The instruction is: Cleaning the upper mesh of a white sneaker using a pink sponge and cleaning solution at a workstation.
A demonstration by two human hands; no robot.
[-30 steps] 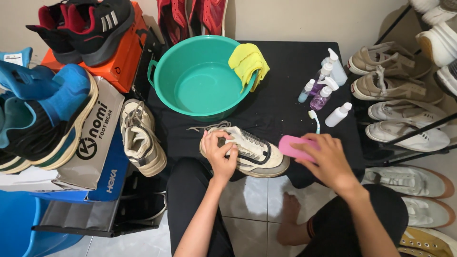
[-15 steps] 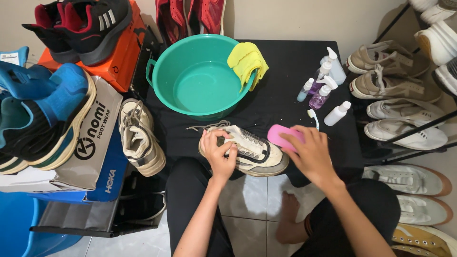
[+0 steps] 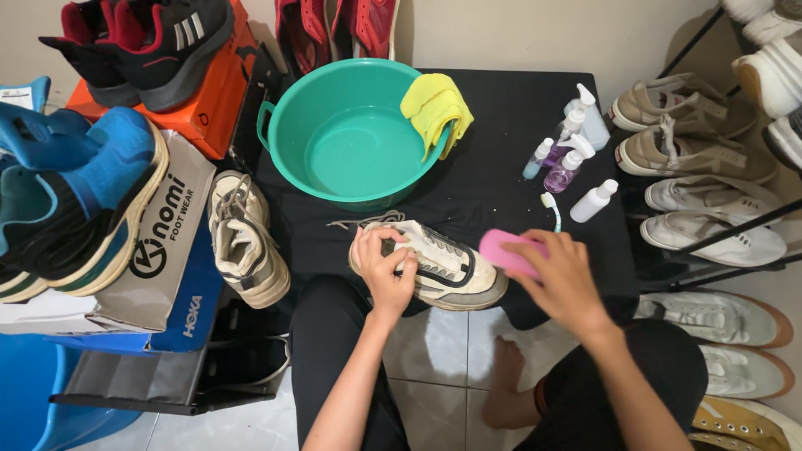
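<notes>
A cream sneaker with dark trim lies on its side on a black cloth covering a low table. My left hand grips the sneaker's heel end. My right hand holds a pink brush just right of the sneaker's toe, close to it. A teal basin with water stands behind the sneaker, with a yellow cloth draped over its right rim. My knees in black trousers sit under the table's front edge.
Several small bottles and a toothbrush lie right of the basin. The matching sneaker rests to the left, beside shoe boxes topped with blue and black-red shoes. Shoe racks with pale sneakers fill the right side.
My right hand has carried the pink brush up and left, from beside the table's front edge towards the sneaker's toe. My left hand stays on the heel.
</notes>
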